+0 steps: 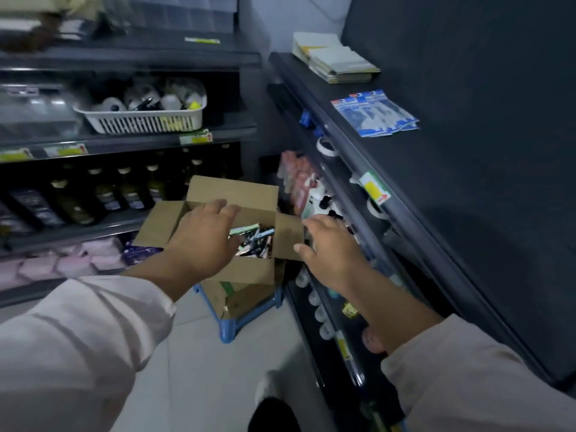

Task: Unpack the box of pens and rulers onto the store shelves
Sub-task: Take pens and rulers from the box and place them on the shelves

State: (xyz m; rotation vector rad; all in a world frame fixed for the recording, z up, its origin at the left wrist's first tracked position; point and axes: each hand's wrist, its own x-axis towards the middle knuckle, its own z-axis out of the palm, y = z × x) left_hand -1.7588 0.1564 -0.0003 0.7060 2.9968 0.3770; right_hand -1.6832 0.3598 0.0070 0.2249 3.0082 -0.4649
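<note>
Head view: bottles [103, 194] behind open box [233, 191]

- The dark grey upper shelf [452, 198] on the right carries a stack of pale paper pads [338, 62] at its far end and, nearer, a fan of flat blue-and-white packets [375, 115].
- The left middle shelf [131, 140] holds a white slotted plastic basket [141, 121].
- The lower left shelf [103, 224] bears a row of dark glass bottles [103, 194].
- The white tiled floor [202, 363] carries a blue plastic stool [232, 330], which bears the open brown cardboard box [237, 191].
</note>
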